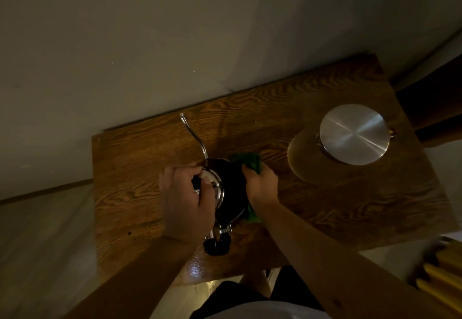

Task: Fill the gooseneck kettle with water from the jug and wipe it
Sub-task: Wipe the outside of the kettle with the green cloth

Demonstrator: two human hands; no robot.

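Note:
A dark gooseneck kettle [231, 188] stands in the middle of a small wooden table [325, 206]. Its thin silver spout [193, 135] curves away toward the wall, and its black handle [217, 245] points toward me. My left hand [186, 203] rests on top of the kettle, fingers closed over the shiny lid [212, 185]. My right hand [261, 185] presses a green cloth [247, 162] against the kettle's right side. The jug [332, 148], clear with a round metal lid, stands at the table's right, apart from both hands.
The table stands against a pale wall [175, 43]. A dark chair or furniture piece [430, 103] sits past the right edge. Yellow objects [445, 276] lie low at the right. A wet, glossy patch [200, 266] shows on the near table edge.

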